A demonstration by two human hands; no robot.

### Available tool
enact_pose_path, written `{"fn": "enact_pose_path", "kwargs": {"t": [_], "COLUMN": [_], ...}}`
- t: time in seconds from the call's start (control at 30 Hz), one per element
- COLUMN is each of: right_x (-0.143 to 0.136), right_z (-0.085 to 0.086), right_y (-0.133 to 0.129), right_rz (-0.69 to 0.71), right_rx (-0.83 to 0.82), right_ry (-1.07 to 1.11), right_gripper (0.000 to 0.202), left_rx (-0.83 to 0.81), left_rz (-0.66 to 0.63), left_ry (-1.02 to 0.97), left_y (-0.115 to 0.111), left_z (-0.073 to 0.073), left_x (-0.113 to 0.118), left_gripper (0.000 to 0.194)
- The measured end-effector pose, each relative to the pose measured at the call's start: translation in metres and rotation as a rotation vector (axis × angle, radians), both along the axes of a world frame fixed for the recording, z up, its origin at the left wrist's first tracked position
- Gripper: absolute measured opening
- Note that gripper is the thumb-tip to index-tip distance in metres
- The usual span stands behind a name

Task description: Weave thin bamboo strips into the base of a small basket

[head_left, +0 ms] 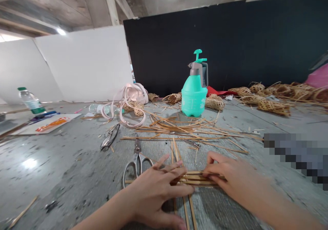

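Observation:
Several flat bamboo strips [191,181] cross one another on the grey floor in front of me, some running sideways and others running away from me. My left hand [165,184] lies spread over the crossing, fingers apart, pressing on the strips and hiding part of them. At the right ends of the sideways strips, my right hand [221,170] pinches a strip between thumb and fingers; it is slightly blurred. Grey-handled scissors [138,158] rest just beyond my left wrist, blades pointing away.
A turquoise pump sprayer [194,95] stands beyond loose bamboo strips [179,126]. Woven bamboo pieces [274,106] lie along the black panel [230,49]. Eyeglasses [110,138], a pink bag [134,92] and a green-capped bottle [30,100] are to the left.

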State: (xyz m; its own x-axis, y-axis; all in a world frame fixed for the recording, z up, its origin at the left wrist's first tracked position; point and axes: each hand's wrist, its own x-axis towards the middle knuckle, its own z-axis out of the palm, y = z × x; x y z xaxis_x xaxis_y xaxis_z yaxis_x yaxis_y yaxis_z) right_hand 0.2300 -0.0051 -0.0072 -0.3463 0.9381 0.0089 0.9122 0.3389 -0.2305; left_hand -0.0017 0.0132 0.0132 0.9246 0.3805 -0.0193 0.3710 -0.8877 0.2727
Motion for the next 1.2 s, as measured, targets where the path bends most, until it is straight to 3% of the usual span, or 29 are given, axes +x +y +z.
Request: {"fn": "enact_pose_path", "kwargs": {"t": [0.3, 0.5, 0.67, 0.8, 0.9, 1.0, 1.07, 1.2], "right_x": [0.011, 0.017, 0.018, 0.013, 0.008, 0.003, 0.000, -0.001], "right_z": [-0.002, -0.007, -0.005, 0.000, 0.001, 0.001, 0.001, -0.001], "right_y": [0.008, 0.009, 0.006, 0.003, 0.002, 0.002, 0.001, -0.001], "right_rz": [-0.022, 0.132, 0.161, 0.161, 0.188, 0.211, 0.205, 0.167], "right_rx": [0.023, 0.170, 0.289, 0.458, 0.698, 0.872, 0.900, 0.822], "right_ry": [-0.053, -0.169, -0.252, -0.325, -0.347, -0.337, -0.320, -0.226], "right_gripper": [0.016, 0.015, 0.016, 0.018, 0.014, 0.012, 0.013, 0.016], "left_rx": [-0.052, -0.055, -0.064, -0.137, -0.210, -0.398, -0.526, -0.570], "left_rz": [0.009, -0.015, 0.055, 0.190, 0.309, 0.325, 0.387, 0.419], "left_ry": [-0.064, -0.065, -0.109, -0.135, -0.209, -0.316, -0.389, -0.445], "left_y": [-0.001, -0.005, -0.010, -0.007, 0.002, 0.013, 0.019, 0.022], "left_z": [0.001, 0.003, 0.004, 0.006, 0.002, -0.008, -0.016, -0.023], "left_x": [-0.001, 0.002, 0.017, 0.028, 0.032, 0.037, 0.040, 0.044], "left_gripper": [0.053, 0.054, 0.029, 0.027, 0.024, 0.021, 0.018, 0.010]}}
